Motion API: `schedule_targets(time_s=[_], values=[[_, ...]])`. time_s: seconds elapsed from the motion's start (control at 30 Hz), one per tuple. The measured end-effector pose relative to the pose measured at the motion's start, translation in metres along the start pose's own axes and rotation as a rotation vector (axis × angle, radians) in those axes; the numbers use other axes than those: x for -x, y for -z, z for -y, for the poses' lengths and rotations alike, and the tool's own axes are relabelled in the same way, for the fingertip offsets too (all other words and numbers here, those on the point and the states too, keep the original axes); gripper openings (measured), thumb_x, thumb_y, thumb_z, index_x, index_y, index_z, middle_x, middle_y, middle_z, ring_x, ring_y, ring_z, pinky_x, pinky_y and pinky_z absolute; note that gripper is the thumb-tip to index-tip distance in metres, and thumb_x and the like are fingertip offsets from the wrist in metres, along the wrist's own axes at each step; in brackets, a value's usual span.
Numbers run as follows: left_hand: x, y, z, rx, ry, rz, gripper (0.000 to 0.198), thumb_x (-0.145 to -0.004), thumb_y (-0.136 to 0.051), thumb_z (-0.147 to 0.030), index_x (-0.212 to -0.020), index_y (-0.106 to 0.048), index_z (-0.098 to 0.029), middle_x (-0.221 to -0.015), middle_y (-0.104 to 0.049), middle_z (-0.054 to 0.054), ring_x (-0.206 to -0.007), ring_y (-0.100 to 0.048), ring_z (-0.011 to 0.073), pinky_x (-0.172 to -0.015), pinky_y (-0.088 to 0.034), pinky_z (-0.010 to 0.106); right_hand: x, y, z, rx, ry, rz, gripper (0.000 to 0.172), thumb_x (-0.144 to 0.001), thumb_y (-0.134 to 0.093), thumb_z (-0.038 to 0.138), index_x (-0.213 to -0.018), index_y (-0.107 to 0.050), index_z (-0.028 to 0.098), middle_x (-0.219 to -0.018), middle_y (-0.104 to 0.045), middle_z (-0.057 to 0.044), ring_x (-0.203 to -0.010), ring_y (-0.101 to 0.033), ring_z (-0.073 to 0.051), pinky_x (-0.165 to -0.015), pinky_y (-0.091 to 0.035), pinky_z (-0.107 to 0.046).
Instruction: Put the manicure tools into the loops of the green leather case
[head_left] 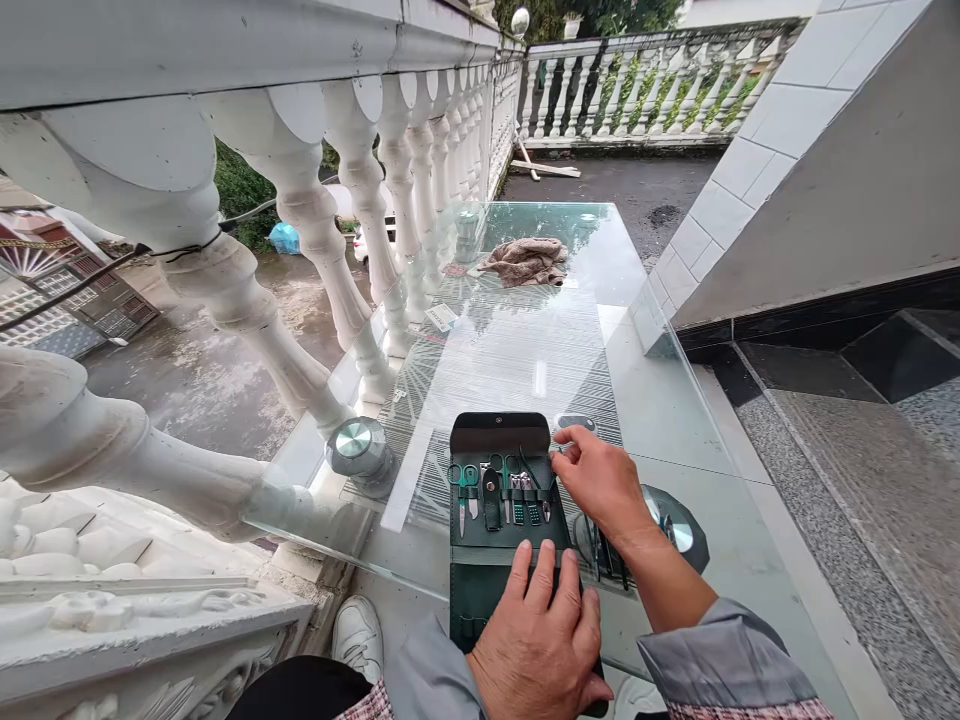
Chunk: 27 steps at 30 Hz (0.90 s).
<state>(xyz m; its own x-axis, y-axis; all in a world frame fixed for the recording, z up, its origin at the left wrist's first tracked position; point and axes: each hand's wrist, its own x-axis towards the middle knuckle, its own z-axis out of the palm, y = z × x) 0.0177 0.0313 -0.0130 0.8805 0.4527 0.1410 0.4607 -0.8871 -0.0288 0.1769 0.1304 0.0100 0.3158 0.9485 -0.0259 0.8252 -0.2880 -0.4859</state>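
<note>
A white balustrade (315, 230) is seen along the left, and a white shoe (358, 635) is visible below the glass at the near edge. One round metal cap (354, 441) is set at the near left corner of the glass table (525, 340), and a small white card (441, 317) lies farther back near the balusters.

At the near middle of the table an open manicure case (501, 520) is laid flat, dark green inside, with a black flap (500, 433) folded back at its far end. A row of small tools is held upright in loops across its middle panel: one pair of green-handled scissors (463, 487) at the left, then a black clipper (491, 497), then several slim pieces with green grips; the exact number cannot be counted, though about six or seven are made out.

The left hand (540, 640) is laid flat, fingers spread, on the near panel of the case, pressing it down and holding nothing. The right hand (600, 480) is placed at the right end of the tool row, fingers curled; whether a tool is pinched cannot be told.

A second metal cap (679, 532) is seen right of the wrist. One crumpled beige cloth (527, 260) lies at the far end of the glass, and a tiled wall (810, 160) rises on the right
</note>
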Motion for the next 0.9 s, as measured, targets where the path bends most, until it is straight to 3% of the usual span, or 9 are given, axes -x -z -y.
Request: schedule_targets(time_s=[0.57, 0.9], values=[[0.0023, 0.0023, 0.0025, -0.044, -0.010, -0.015, 0.068, -0.088, -0.035, -0.062, -0.131, -0.042, -0.009, -0.136, -0.042, 0.023, -0.126, -0.038, 0.0392, -0.104, -0.020, 0.054, -0.0011, -0.0005, -0.0016, -0.032, -0.009, 0.053, 0.016, -0.077, -0.052, 0.028, -0.086, -0.065, 0.024, -0.071, -0.068, 0.001, -0.072, -0.059, -0.018, -0.063, -0.034, -0.027], [0.0053, 0.0019, 0.0020, -0.049, -0.024, -0.034, 0.068, -0.089, -0.035, -0.061, -0.131, -0.041, -0.008, -0.136, -0.042, 0.023, -0.126, -0.038, 0.0391, -0.105, -0.020, 0.052, -0.0035, 0.0016, -0.0034, -0.204, -0.050, 0.055, 0.021, -0.072, -0.056, 0.034, -0.085, -0.066, 0.022, -0.073, -0.069, 0.000, -0.072, -0.061, -0.017, -0.067, -0.039, -0.029]])
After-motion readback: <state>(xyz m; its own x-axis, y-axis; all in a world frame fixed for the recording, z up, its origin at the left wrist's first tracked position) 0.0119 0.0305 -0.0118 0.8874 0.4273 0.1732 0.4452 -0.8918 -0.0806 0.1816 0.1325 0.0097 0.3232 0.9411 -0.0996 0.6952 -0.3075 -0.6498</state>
